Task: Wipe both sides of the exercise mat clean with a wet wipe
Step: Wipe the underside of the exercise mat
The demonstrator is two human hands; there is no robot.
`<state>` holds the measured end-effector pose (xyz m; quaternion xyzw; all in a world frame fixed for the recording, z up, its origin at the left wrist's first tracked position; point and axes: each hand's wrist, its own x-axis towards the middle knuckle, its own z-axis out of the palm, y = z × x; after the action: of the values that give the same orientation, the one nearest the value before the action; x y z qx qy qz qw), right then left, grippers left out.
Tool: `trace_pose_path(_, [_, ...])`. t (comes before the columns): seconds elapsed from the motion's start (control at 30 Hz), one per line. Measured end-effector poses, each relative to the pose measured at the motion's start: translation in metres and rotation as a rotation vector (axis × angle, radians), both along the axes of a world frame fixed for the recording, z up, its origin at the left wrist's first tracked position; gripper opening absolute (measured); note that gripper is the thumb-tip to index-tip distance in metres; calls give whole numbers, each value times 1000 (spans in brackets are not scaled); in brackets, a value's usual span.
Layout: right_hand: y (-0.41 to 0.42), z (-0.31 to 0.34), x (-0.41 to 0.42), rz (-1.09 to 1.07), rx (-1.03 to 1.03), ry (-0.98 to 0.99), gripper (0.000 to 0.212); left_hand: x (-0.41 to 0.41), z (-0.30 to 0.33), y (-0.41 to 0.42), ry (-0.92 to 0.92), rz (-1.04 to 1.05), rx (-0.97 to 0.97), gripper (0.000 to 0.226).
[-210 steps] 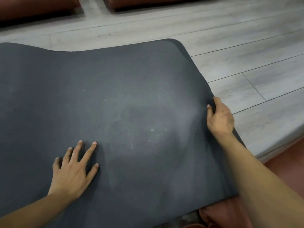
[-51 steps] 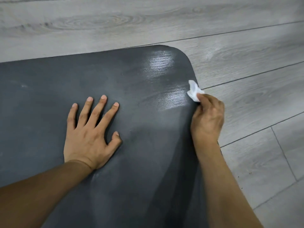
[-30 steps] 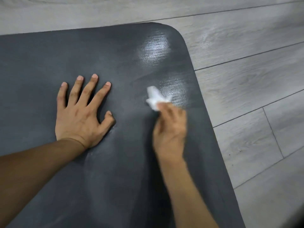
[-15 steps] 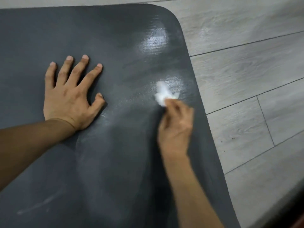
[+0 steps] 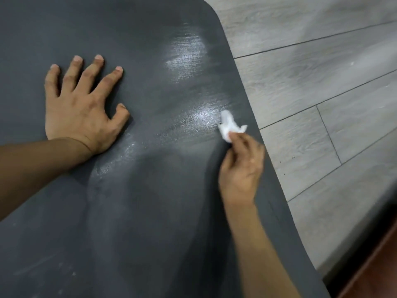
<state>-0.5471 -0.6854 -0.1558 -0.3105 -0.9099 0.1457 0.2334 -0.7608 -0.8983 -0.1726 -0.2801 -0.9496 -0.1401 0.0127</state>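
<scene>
The dark grey exercise mat (image 5: pixel 150 211) lies spread on the grey wood-plank floor (image 5: pixel 322 82) and fills most of the view, with its rounded corner at the far side, ahead of the right hand. The left hand (image 5: pixel 81 110) rests flat on the mat, palm down, with its 4 fingers spread apart and pointing away from the person and the thumb stretched out toward the right hand. The right hand (image 5: pixel 242 168) is closed around a crumpled white wet wipe (image 5: pixel 228 126); the fingertips pinch it, and the wipe sticks out just beyond them and touches the mat surface. This hand is near the right edge of the mat, and the floor begins just to the right of it. Directly to the left of the wipe there is a shiny wet patch (image 5: pixel 204 116) on the mat, and a second shiny patch (image 5: pixel 187 59) lies further ahead of the right hand, close to the rounded corner. Between the 2 hands the mat shows duller, streaky marks. Both forearms are bare and reach in from the near side.
</scene>
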Motion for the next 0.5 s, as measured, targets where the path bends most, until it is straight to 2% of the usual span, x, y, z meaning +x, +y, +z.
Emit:
trace_pose_path(0.1, [-89,5,7,285,-116,6,33,1,-2,0,5,11,7,69])
trace_pose_path(0.17, [-134,11,16,494,-97,-68,29,-1,-3,-1,-1,-10,11,68])
trace_pose_path(0.23, [-107,9,24,570,10,-82,27,-2,-3,-2,-8,-8,15,68])
trace_pose_path(0.27, [-71,7,27,496,78,-81,27,-1,-2,-1,-14,-5,19,68])
trace_pose_path(0.37, [44,2,31,30,141,-80,35,-3,-6,-1,-4,8,-6,69])
trace_pose_path(0.43, [53,-4,30,-153,88,-61,39,-3,-6,1,-11,-10,-10,69])
trace_pose_path(0.5, [33,-13,28,-215,49,15,42,-4,-3,-1,-8,-6,-6,69])
